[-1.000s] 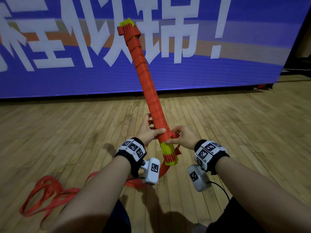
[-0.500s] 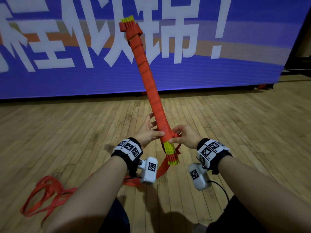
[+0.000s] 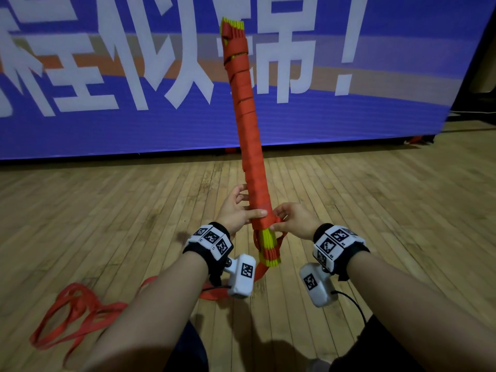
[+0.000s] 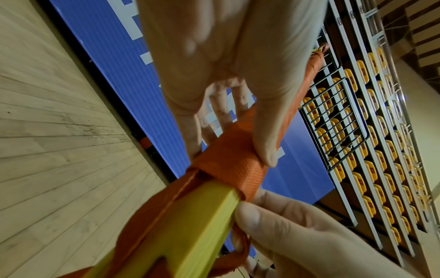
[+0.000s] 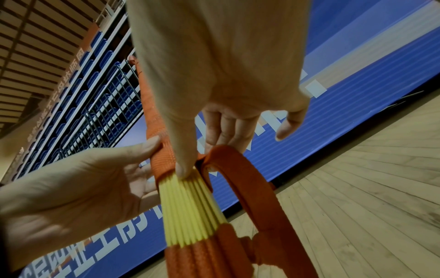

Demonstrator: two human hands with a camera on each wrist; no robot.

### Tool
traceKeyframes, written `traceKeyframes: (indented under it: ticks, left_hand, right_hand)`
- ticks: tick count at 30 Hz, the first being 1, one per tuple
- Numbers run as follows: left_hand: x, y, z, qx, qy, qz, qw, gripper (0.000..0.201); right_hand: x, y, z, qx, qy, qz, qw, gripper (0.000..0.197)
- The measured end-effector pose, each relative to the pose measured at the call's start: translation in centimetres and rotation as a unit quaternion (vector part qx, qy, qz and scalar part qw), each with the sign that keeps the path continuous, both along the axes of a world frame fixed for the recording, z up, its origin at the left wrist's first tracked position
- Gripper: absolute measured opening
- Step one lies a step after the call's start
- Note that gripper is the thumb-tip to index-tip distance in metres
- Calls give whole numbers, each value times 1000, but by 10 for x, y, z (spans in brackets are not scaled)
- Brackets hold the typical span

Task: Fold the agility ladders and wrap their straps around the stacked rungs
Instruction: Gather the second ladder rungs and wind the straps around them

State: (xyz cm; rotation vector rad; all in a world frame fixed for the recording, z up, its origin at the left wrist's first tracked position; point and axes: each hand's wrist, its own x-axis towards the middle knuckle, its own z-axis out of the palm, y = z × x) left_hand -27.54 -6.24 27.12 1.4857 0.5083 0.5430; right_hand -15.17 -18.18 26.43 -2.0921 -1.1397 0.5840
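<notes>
The ladder bundle (image 3: 248, 135) is a stack of yellow rungs (image 5: 188, 208) wound almost fully in orange strap, standing nearly upright in front of me. My left hand (image 3: 237, 210) grips its lower part, thumb (image 4: 264, 143) across the wrap and fingers behind. My right hand (image 3: 288, 218) pinches the strap (image 5: 247, 184) where it leaves the last turn, thumb (image 5: 181, 163) pressed on the wrap's lower edge. Below the hands the bare yellow rung ends (image 3: 269, 248) stick out. The unwound strap (image 3: 77, 312) trails down to the floor at lower left.
Wooden gym floor (image 3: 375, 210) all around. A big blue screen with white characters (image 3: 349, 76) stands a few steps ahead. Tiers of stadium seats behind railings (image 4: 357, 131) show in the wrist views.
The bundle has swung from leaning left to nearly upright, its top moving right. Both hands keep their hold at its lower end.
</notes>
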Motion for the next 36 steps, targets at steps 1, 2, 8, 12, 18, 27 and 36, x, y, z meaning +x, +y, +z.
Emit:
traceKeyframes:
  ticks: [1, 2, 8, 12, 18, 27, 36]
  left_hand:
    - [0, 0, 0, -1, -1, 5, 1000, 70]
    - [1, 0, 0, -2, -2, 9, 1000, 70]
    - [0, 2, 1, -9, -2, 15, 1000, 69]
    - [0, 2, 3, 4, 4, 9, 1000, 69]
    - [-5, 6, 4, -21, 11, -58, 998, 68]
    - [-2, 7, 1, -5, 28, -42, 999, 58]
    - [0, 8, -3, 17, 3, 2, 1000, 60]
  right_hand:
    - [-1, 0, 2, 5, 5, 7, 1000, 30]
    - [-2, 0, 3, 11, 12, 13, 1000, 29]
    - [-6, 1, 4, 22, 27, 12, 999, 36]
    - [-8, 3, 2, 5, -14, 0, 1000, 35]
    - [-7, 0, 2, 3, -25, 16, 1000, 28]
    - [-13, -4, 6, 30, 9, 56, 998, 29]
    - [-4, 3, 0, 18, 27, 38, 999, 17]
